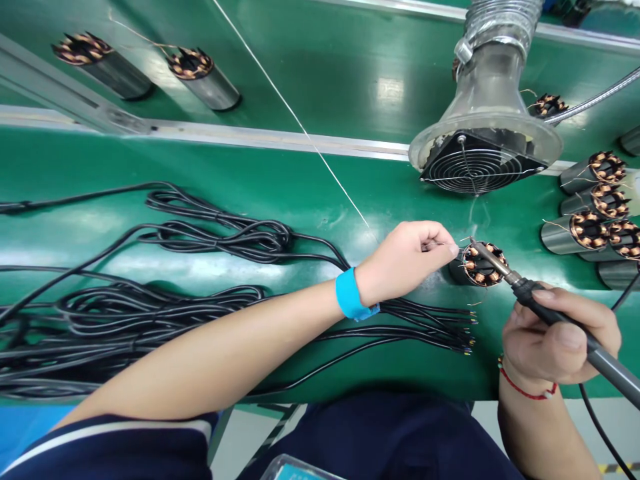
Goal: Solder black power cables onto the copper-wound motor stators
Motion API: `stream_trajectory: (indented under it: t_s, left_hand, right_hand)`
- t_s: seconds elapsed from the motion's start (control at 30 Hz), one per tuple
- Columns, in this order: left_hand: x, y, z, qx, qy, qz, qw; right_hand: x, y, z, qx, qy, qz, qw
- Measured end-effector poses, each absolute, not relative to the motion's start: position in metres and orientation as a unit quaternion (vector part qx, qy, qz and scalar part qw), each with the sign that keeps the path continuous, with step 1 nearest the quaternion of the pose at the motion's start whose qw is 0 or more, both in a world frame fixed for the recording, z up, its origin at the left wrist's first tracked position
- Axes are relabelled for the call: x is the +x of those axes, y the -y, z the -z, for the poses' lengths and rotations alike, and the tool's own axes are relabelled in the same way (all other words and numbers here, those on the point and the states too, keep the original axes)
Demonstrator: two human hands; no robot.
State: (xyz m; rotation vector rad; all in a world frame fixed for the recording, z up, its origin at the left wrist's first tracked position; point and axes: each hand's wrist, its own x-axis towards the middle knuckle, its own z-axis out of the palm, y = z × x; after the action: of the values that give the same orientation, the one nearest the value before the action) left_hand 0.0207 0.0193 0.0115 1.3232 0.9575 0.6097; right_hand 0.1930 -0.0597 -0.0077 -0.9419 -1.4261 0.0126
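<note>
My right hand (560,333) grips a soldering iron (537,300) by its dark handle. The iron's metal tip reaches the upper left rim of a motor stator (484,265) with copper windings, where faint smoke rises. Just left of that stator, my left hand (413,257) is closed in a pinch on a thin solder wire (310,140), which runs down to it from the top of the view. The solder's end is near the iron tip; whether they touch is too small to tell. A turquoise band (349,294) circles my left wrist.
Above the stator hangs a fume extractor hood (485,137) with a fan grille. More stators (570,233) cluster at the right; two others (210,83) stand on the back shelf. Coiled black cables (165,320) lie at the left, their stripped ends (470,333) pointing right.
</note>
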Motion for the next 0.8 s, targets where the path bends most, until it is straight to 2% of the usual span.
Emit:
stream_trajectory:
  t_s: [0.37,0.8]
  left_hand:
    - [0.0211,-0.0186,-0.011,0.466,-0.449,-0.262,0.716]
    - [0.0218,-0.0205,-0.0108,0.45,-0.453,-0.262,0.723]
  right_hand:
    - [0.193,0.0574,0.0086,-0.414,0.645,-0.009,0.643]
    - [0.1919,0.0564,0.0105,-0.404,0.648,-0.013,0.646]
